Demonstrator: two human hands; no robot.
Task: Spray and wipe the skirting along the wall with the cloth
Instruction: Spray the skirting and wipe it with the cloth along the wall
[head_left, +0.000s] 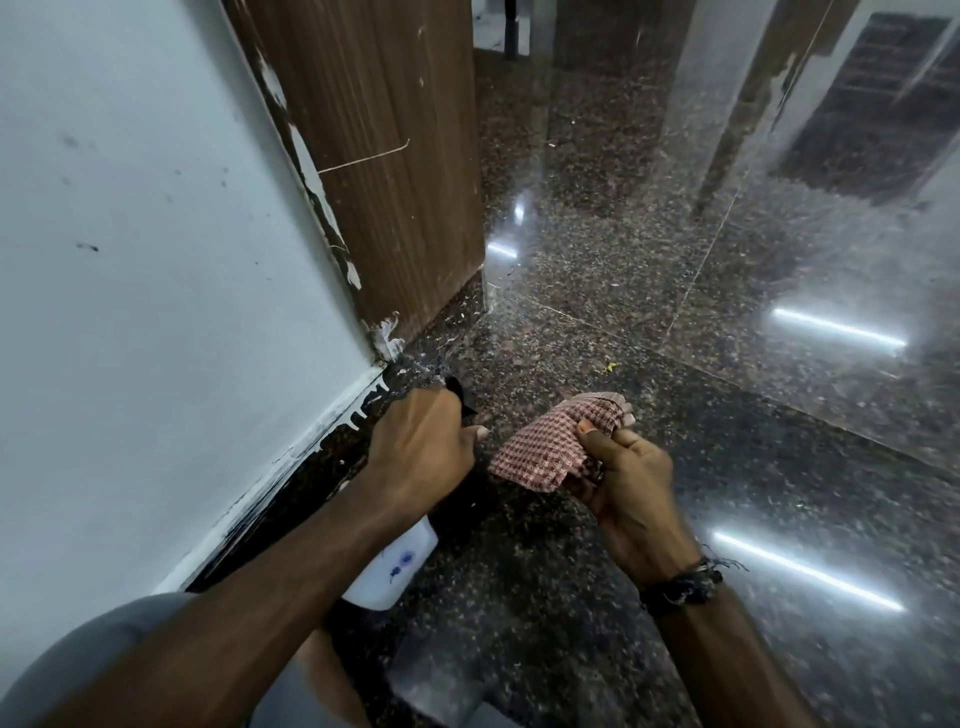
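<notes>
Head view: both hands low by the skirting, bottle in one, cloth in the other

Head camera looks down at two bare forearms reaching toward the foot of a pale wall (130, 260). The left hand (421, 447) is turned knuckles-up, its grip closed round the neck of a spray bottle (400, 566); the bottle's white body, with small blue marks on it, shows beneath the wrist, and the black nozzle sticks out past the knuckles, aimed toward the corner where the wall meets a brown wooden panel (395, 156). One fingertip juts out to the right of the fist.

The right hand (628, 488) sits just beside the left, apart from it, palm partly upward, thumb on top. Its grip is clamped on a cloth (550, 441), a folded, waffle-textured piece checked in dull red and white, pinched between thumb and fingers and held above the floor (675, 260). A dark braided band (680, 587) circles that wrist.

The skirting (332, 457) runs along the wall's lower edge: a dark speckled stone strip, matching the floor, streaked and spattered with white paint along its top line. The left hand hovers right over it, near the corner with the wooden panel. The polished floor reflects long strip lights. Grey fabric covers a knee (104, 639) at the lower left.
</notes>
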